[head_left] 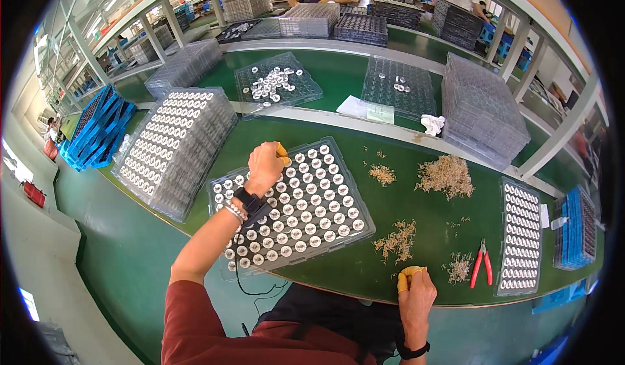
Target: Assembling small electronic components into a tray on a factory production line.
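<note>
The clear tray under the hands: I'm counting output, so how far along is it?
Nearly every pocket of the clear tray holds a white round part. The left hand is at its far edge; the right hand rests near the trimmings. A full stack waits left.

Bare mat (pixel 390 202) between tray (pixel 325 202) and shavings (pixel 446 175) (narrow) lies open.

Green surface (pixel 390 235) across the middle. Clear tray (pixel 293 205) at centre, dotted in neat rows with white round parts. Yellow fingertip covers on left hand (pixel 265 164) and right hand (pixel 416 290). Red-handled pliers (pixel 482 262) at lower right. Tan scrap heap (pixel 446 176) right of centre. Blue crates (pixel 97 127) at far left. Maroon sleeve (pixel 195 326) at bottom.
</note>
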`<state>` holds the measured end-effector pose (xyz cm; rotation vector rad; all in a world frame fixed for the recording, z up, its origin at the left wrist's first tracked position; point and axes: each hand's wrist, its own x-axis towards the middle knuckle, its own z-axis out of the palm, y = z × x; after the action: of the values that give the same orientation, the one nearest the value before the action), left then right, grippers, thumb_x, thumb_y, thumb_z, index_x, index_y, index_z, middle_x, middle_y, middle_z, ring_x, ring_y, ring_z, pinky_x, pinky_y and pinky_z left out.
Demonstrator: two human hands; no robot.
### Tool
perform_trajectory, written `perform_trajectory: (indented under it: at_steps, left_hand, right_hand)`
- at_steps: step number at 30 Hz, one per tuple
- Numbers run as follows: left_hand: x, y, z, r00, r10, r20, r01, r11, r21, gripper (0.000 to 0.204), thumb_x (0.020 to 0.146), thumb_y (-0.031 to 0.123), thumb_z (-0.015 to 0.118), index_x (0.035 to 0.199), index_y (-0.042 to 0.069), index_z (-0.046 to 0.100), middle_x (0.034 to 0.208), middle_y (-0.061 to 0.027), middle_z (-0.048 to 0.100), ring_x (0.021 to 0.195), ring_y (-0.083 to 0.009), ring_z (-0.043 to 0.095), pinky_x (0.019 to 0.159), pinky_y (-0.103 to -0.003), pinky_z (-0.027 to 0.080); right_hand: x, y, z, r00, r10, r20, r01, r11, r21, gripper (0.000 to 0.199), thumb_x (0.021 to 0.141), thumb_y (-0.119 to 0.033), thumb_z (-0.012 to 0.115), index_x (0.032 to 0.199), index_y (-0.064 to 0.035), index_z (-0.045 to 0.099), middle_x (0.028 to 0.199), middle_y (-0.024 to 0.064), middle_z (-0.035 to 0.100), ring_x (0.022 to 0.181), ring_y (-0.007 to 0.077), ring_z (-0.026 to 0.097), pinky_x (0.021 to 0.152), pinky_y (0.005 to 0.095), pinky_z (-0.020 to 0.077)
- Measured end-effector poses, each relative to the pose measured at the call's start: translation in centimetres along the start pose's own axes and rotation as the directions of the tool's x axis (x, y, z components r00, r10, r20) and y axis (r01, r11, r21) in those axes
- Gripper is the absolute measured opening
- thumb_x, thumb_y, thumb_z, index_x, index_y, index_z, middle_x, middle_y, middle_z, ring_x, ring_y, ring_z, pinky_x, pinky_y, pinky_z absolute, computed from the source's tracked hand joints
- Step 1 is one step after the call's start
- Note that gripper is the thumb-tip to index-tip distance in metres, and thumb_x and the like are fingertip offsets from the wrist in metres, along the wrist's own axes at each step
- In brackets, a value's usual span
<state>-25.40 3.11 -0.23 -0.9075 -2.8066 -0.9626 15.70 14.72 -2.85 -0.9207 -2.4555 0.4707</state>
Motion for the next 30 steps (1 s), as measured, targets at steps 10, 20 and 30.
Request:
perform_trajectory:
  at_steps: [10,20,30]
  left_hand:
    - [-1.7,1.1,-0.6,0.993,0.088,0.083,-0.093,0.994,0.056,0.019,0.076,0.015,0.076,0.088,0.003,0.067,0.082,-0.0208,0.068,0.081,-0.0385,0.067,0.07,-0.046,0.051]
    - [-2.4,-1.2,0.0,0.982,0.188,0.02,-0.188,0.981,0.048,0.024,0.071,0.022,0.079,0.079,0.002,0.067,0.078,-0.0182,0.068,0.077,-0.0371,0.066,0.068,-0.045,0.051]
    - [-0.9,-1.0,1.0,0.977,0.212,-0.017,-0.21,0.975,0.066,0.018,0.067,0.008,0.079,0.077,0.001,0.065,0.077,-0.0176,0.069,0.077,-0.0373,0.067,0.069,-0.045,0.051]
  right_hand:
    - [1.4,0.3,-1.3,0.994,-0.103,-0.026,0.102,0.994,-0.05,0.015,0.076,-0.004,0.071,0.087,-0.0017,0.062,0.079,0.015,0.057,0.071,0.0347,0.058,0.061,0.0428,0.0459]
    - [0.0,0.5,0.8,0.985,-0.084,-0.151,0.068,0.992,-0.107,0.023,0.074,-0.024,0.077,0.081,-0.01,0.06,0.074,0.008,0.056,0.064,0.0266,0.06,0.056,0.0376,0.0494]
    - [0.3,-0.3,-0.1,0.993,0.041,-0.107,-0.048,0.997,-0.068,0.019,0.078,-0.02,0.072,0.082,-0.0069,0.059,0.076,0.0099,0.057,0.072,0.0296,0.062,0.06,0.0423,0.0506]
